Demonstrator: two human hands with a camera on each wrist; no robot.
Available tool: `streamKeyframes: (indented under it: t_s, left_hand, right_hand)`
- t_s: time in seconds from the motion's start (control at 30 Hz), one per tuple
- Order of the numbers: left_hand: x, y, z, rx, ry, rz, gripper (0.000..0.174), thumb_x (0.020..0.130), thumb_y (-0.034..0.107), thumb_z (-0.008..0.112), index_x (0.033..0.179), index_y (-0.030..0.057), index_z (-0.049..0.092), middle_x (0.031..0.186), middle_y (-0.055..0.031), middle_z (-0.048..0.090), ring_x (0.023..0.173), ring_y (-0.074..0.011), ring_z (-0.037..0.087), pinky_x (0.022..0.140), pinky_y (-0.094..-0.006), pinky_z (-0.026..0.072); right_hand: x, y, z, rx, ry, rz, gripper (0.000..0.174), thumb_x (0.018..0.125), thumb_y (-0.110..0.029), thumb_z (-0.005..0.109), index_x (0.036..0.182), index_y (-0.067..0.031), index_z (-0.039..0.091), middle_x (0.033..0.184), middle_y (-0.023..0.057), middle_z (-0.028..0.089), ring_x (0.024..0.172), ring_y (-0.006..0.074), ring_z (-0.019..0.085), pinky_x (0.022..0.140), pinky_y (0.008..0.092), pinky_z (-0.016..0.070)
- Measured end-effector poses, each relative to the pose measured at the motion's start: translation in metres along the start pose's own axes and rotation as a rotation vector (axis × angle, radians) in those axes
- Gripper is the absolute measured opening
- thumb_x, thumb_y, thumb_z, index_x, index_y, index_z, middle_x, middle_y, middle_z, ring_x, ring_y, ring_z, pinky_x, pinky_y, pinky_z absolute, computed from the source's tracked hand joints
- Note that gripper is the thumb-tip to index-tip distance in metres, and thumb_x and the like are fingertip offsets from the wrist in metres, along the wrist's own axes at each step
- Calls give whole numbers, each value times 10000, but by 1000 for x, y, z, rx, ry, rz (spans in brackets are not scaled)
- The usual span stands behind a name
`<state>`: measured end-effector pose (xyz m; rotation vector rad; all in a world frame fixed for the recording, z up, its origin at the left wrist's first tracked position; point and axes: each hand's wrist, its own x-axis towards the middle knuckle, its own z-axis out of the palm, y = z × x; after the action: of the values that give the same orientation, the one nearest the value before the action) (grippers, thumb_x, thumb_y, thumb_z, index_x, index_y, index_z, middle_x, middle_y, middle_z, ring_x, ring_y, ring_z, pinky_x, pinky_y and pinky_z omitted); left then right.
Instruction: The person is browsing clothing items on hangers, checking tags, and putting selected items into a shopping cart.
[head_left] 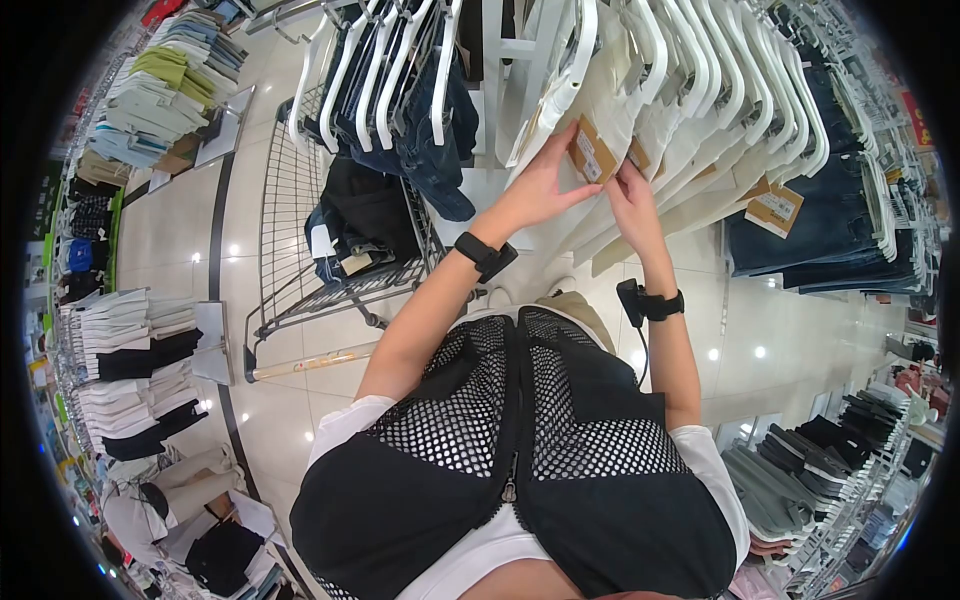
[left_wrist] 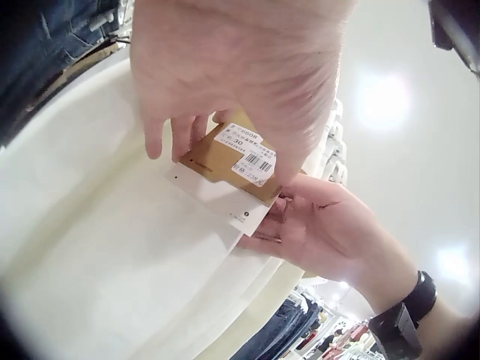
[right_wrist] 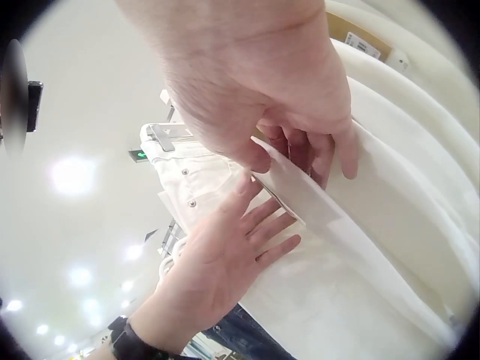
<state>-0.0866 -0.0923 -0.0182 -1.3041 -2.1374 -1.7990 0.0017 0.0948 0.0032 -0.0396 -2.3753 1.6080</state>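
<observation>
In the white hanging trousers [left_wrist: 97, 225], the left hand [head_left: 540, 192] has its grip partly closed on a brown cardboard tag [head_left: 591, 150], the thumb at one edge and the fingers, lightly bent, toward the opposite side. The tag bears white printed stickers [left_wrist: 257, 164] with a barcode and lies against the front of one pair. Just beside it, the right hand [head_left: 637, 210] has its grip nearly closed, pinching a fold of white fabric [right_wrist: 307, 196] between thumb and bent fingers. White hangers [head_left: 698, 62] carry the row on a rack, with dark blue jeans [head_left: 452, 185] hung at its left. Further left, a wire shopping cart [head_left: 252, 330] holds dark garments [head_left: 372, 213].
</observation>
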Motion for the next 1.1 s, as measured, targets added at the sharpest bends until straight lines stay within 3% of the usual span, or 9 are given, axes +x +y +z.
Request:
streamKeyframes:
  t_s: [0.17,0.3,0.37,0.5,0.7,0.77,0.8,0.87,1.1]
  left_hand:
    - [-4,4,0,-60,-5,2,1024,922,340,859,1670,-35,268,1474,-267,520,1344,-378,564,1152,-445,475]
    - [-6,10,-2,-113,-11,-20,1009,925,340,855,1673,-17,280,1490,-262,516,1362,-375,559,1147,-446,481]
    - [-9,8,-1,-210,-2,-48,1011,925,345,855,1680,-5,280,1500,-251,514,1364,-359,559,1141,-444,487]
    - [-11,13,-4,-292,-38,-165,1021,924,342,858,1682,-15,275,1532,-254,502,1405,-354,540,1161,-437,471]
    - [-15,13,0,-298,3,-84,1026,926,368,851,1666,-58,283,1591,-282,469,1491,-383,480,1225,-436,404]
    - [-16,12,0,-228,2,-46,1017,930,388,847,1663,-58,300,1599,-288,458,1494,-392,478,1232,-435,397]
    - [-16,10,0,-228,1,-46,1017,930,388,847,1663,-58,300,1599,-288,458,1494,-392,478,1232,-435,397]
    - [-16,8,2,-200,19,-8,975,955,380,826,1661,-54,313,1591,-285,467,1471,-386,507,1211,-443,429]
    - [-17,25,-3,-286,-12,-53,842,1029,313,736,1690,23,304,1587,-221,486,1432,-361,561,1187,-484,479]
  right_hand:
    - [-7,-5,3,52,59,67,313,1087,-203,644,1258,58,614,1157,113,699,1059,174,689,863,307,562]
    - [-7,4,4,-62,144,63,280,1063,-238,695,1117,33,653,995,68,699,918,138,690,737,282,544]
    - [-10,-2,-1,-77,77,183,288,1047,-260,723,1029,27,700,872,42,706,781,110,670,652,281,515]
    - [-17,-12,0,-13,36,231,280,1040,-237,727,1008,41,738,815,38,723,714,104,661,643,279,524]
    - [-25,-11,8,-43,13,27,363,1048,-175,696,1324,62,682,1113,123,785,1013,162,745,771,288,593]
    - [-28,-12,12,22,-17,3,458,1074,-139,636,1492,36,568,1371,157,708,1199,211,706,901,323,605]
    - [-29,-14,13,23,-17,4,458,1074,-139,636,1492,36,568,1371,157,708,1199,211,706,901,323,605]
    - [-29,-17,15,187,-51,22,531,1126,-198,570,1605,1,457,1546,163,586,1313,239,643,1017,366,581]
    - [-28,-40,21,198,-81,34,591,1171,-368,494,1657,-42,412,1625,170,495,1415,241,557,1070,395,560]
